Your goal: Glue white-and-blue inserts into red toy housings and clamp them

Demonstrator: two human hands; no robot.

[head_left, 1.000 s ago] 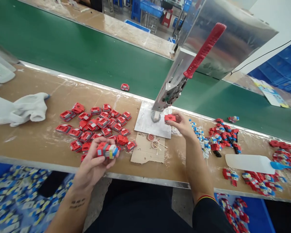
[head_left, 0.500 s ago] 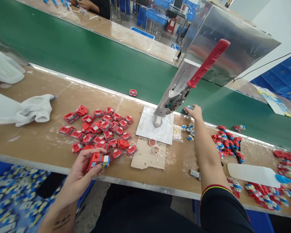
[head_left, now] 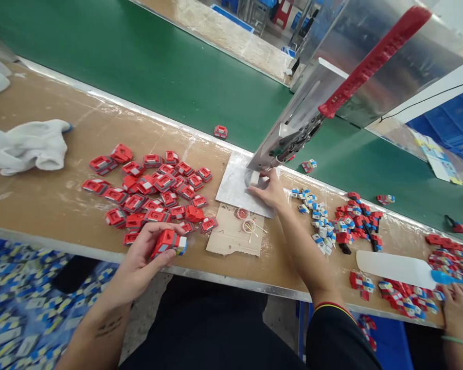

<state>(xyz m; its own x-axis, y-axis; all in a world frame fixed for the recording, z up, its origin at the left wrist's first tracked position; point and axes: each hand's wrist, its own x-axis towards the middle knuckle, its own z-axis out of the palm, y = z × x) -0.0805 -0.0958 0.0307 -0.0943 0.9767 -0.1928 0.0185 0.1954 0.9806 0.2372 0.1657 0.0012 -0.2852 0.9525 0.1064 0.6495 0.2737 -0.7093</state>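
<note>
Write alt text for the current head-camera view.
A person's left hand holds a small red part while the right hand is at the foot of a red-handled press. Loose red parts cover the brown bench beside a green belt.

The left hand [head_left: 139, 264] partly hides the red piece [head_left: 165, 240]; the white cloth [head_left: 42, 146] is cut off.

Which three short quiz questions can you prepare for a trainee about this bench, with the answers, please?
1. Choose: the long lever handle is A) blue, B) red, C) green.
2. True or false: the left hand holds a partly red piece.
3. Fill in: seen by the worker, the crumpled white cloth lies to the ____ of the large red pile.

Key: 1. B; 2. true; 3. left.
</note>
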